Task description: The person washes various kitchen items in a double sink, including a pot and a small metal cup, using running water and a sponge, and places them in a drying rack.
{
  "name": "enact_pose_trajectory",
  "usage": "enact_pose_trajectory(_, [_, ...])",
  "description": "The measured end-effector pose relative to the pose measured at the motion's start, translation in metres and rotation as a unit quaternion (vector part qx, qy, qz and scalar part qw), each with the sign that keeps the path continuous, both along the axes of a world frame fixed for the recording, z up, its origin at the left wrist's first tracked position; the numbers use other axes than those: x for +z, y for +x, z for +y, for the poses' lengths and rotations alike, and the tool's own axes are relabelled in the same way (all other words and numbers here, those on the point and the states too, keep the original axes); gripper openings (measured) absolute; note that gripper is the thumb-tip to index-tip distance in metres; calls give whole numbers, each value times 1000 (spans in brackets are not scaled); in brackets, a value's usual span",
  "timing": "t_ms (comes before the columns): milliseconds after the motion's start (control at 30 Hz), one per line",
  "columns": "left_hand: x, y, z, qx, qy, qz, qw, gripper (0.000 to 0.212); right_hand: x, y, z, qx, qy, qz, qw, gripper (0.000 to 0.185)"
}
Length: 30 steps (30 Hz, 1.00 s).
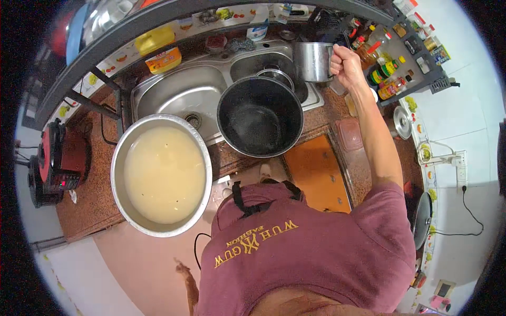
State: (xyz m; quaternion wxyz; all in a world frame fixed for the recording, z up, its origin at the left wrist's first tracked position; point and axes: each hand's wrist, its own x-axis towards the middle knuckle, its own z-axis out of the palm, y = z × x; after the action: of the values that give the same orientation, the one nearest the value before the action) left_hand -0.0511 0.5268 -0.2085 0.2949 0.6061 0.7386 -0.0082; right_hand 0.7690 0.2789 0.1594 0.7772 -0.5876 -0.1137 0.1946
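Gripped by its handle, a metal mug (pixel 314 62) is in my right hand (pixel 345 65), over the right side of the double sink (pixel 178 83). Below and left of it, a deep black pot (pixel 260 116) with a bare inside stands at the sink's front edge, partly over the basins. Behind the pot shows the rim of a round metal vessel (pixel 276 74). A large metal basin (pixel 161 175) of cloudy, pale yellow liquid with a few dark specks is at the left. Low beside my body, a blurred brown shape (pixel 187 278) may be my left hand and forearm; its fingers cannot be made out.
A red cooker (pixel 63 158) stands on the left counter (pixel 95 189). A dark shelf frame (pixel 158 21) arches over the sink. Yellow-capped jug (pixel 164 59), sauce bottles (pixel 389 69), a pinkish lidded box (pixel 349 135) and a metal lid (pixel 402 122) stand around. An orange cabinet door (pixel 316 170) is below.
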Motion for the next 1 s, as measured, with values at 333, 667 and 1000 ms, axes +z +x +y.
enact_pose_trajectory(333, [155, 19, 52, 28, 425, -45, 904, 29, 5, -7, 19, -5, -35, -36, 999, 13])
enact_pose_trajectory(667, [274, 174, 78, -190, 387, -137, 892, 14, -25, -25, 17, 141, -551, -677, 467, 14])
enact_pose_trajectory(1000, [345, 359, 33, -412, 136, -315, 844, 19, -34, -31, 20, -147, -321, -461, 814, 22])
